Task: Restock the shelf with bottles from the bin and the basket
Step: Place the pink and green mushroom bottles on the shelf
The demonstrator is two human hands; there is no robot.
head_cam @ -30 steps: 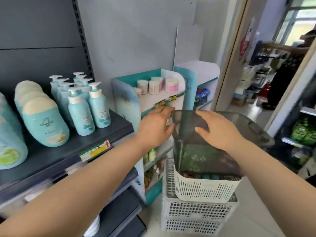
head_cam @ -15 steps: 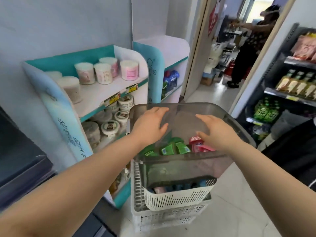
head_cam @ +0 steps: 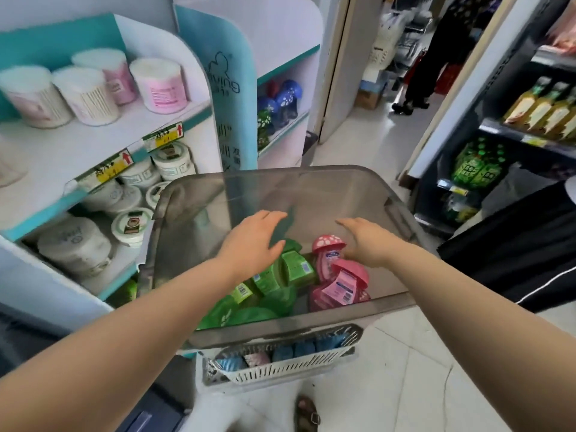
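Note:
A smoky clear plastic bin (head_cam: pixel 311 188) stands on a white slatted basket (head_cam: pixel 280 366). Inside the bin lie green mushroom-cap bottles (head_cam: pixel 277 275) on the left and pink mushroom-cap bottles (head_cam: pixel 336 272) on the right. My left hand (head_cam: pixel 252 241) hovers over the green bottles with fingers spread, holding nothing. My right hand (head_cam: pixel 364 241) reaches in over the pink bottles, fingers straight and empty. Blue and pink bottles (head_cam: pixel 293 352) show through the basket below the bin.
A teal and white display shelf (head_cam: pixel 103 141) with round tubs stands at the left. A second white unit (head_cam: pixel 280 67) holds blue and green mushroom bottles (head_cam: pixel 280 104). Dark shelving (head_cam: pixel 498 129) with drinks is at the right. A person stands in the doorway beyond.
The view swung right and down, away from the dark shelf of pump bottles. Both hands went from the bin's near rim to inside it, over the bottles.

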